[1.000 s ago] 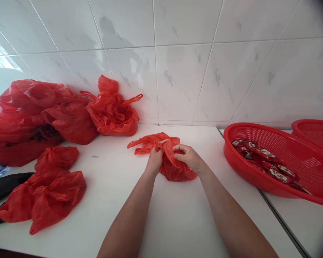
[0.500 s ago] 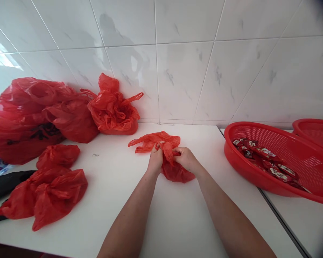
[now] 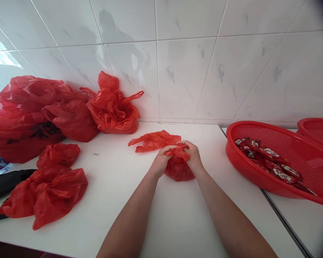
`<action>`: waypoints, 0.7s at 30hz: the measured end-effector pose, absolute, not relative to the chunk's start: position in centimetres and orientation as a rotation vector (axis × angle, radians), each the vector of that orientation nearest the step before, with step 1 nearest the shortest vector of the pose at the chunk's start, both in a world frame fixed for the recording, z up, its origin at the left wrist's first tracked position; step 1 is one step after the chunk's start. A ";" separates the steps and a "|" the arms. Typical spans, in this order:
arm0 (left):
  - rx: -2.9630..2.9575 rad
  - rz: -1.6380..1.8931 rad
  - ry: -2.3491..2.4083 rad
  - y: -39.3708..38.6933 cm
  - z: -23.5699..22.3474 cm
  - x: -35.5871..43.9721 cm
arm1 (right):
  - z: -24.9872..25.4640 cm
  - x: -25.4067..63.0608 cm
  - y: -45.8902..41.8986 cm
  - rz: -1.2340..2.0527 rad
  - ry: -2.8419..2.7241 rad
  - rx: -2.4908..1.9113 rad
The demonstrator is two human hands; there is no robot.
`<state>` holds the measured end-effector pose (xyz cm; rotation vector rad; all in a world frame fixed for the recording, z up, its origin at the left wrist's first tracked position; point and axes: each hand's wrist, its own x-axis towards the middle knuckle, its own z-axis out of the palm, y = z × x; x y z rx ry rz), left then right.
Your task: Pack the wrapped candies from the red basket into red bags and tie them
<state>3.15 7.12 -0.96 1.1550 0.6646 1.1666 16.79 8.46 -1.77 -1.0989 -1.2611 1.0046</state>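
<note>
The fingers of the left hand (image 3: 161, 161) are curled in, pinching the gathered neck of a small red bag (image 3: 179, 172), while those of the right hand (image 3: 194, 157) grip the same bunched plastic from the other side, thumb and forefinger nearly closed together. The bag sits just right of the frame's centre, its rounded body resting on the white table (image 3: 121, 211) below the knuckles. As far as shows, its neck is drawn together — whether a knot is already made is hidden by the folds and fingers, so I would judge the closing part-done rather than finished. Just behind, at mid-frame, lies a flat, limp red bag (image 3: 156, 139), apparently unfilled. Further out, at the lower left, a red bundle (image 3: 60, 193) looks bunched and closed, beside a black object (image 3: 10, 182); a heap of full red bags (image 3: 43, 107) fills the left edge, with a looped-handle bag (image 3: 114, 116) next to it. On the right, a red basket (image 3: 239, 175) holds wrapped packets (image 3: 274, 163) — those remain unbagged — and a second basket (image 3: 319, 127) shows behind it.
</note>
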 end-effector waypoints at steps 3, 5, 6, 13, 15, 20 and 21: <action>1.223 1.116 0.701 7.1 -1.1 2.9 | -1.7 17.1 8.7 1.094 -1.237 -1.039; 1.207 1.146 0.714 7.2 -1.2 2.8 | -1.5 17.5 8.6 1.213 -1.209 -0.985; 1.182 1.177 0.721 7.3 -1.3 2.8 | -1.4 17.8 8.5 1.301 -1.192 -0.945; 1.269 1.330 0.845 7.7 -2.0 2.1 | 0.5 19.2 7.2 1.619 -1.403 -0.845; 1.406 1.383 0.913 7.7 -2.1 2.0 | 0.6 18.8 7.1 1.519 -1.468 -0.950; 1.588 1.428 0.971 7.8 -2.2 2.4 | -0.8 16.9 7.7 1.093 -1.441 -1.238; 1.596 1.428 0.961 7.8 -2.2 2.4 | -1.2 16.7 7.9 1.011 -1.413 -1.274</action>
